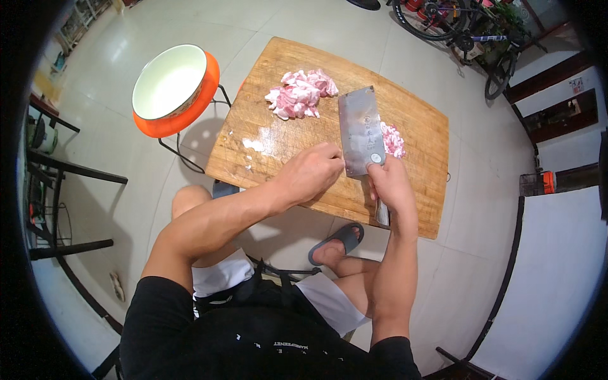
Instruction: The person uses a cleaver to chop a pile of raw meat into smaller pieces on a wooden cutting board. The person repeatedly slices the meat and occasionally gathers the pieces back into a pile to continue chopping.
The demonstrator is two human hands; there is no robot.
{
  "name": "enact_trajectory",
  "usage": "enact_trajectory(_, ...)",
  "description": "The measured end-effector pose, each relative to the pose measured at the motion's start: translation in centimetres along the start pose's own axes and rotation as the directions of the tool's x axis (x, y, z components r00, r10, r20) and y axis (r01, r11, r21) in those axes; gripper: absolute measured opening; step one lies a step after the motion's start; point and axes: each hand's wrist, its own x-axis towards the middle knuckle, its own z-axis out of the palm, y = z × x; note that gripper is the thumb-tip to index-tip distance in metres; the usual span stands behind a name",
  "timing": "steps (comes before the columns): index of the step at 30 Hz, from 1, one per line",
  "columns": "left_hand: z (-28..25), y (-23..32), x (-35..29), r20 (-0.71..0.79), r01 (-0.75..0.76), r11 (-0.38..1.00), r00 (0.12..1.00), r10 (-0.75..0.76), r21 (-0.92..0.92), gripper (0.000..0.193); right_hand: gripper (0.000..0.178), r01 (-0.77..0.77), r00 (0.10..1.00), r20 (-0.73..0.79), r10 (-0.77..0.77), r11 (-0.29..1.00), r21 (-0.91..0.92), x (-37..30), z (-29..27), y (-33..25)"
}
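A broad metal cleaver (361,130) is gripped in my right hand (394,183), its blade pointing away from me over the wooden board (253,171). My left hand (311,171) has its fingers curled together beside the blade's left edge, near the handle end. Whatever those fingers pinch, if anything, is hidden. Larger pink and white chunks of raw meat (297,96) lie in a pile at the far left of the board. A heap of smaller diced meat (392,140) shows right of the blade, which partly covers it.
White scraps (253,144) are scattered on the board's left part. A white enamel basin (170,82) stands on an orange round stool (151,128) to the left. At the far right is a bicycle (468,38). My sandalled foot (339,244) is below the board's near edge.
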Motion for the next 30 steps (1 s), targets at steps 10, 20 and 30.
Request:
enact_trajectory(10, 0.1, -0.4, 0.8, -0.076, 0.079, 0.992, 0.995, -0.072, 0.097, 0.011, 0.028, 0.148, 0.974, -0.110, -0.198, 0.923, -0.355, -4.8, 0.0, -1.9)
enact_trajectory(20, 0.5, -0.4, 1.0, -0.116, 0.052, 0.992, 0.993, -0.038, 0.117, 0.010, 0.024, 0.129, 0.969, -0.122, -0.215, 0.861, -0.492, -8.5, 0.0, -3.4)
enact_trajectory(30, 0.3, -0.9, 1.3, -0.053, 0.031, 0.997, 0.998, -0.027, 0.072, 0.007, 0.026, 0.120, 0.979, -0.073, -0.193, 0.819, -0.561, -5.9, 1.5, -3.6)
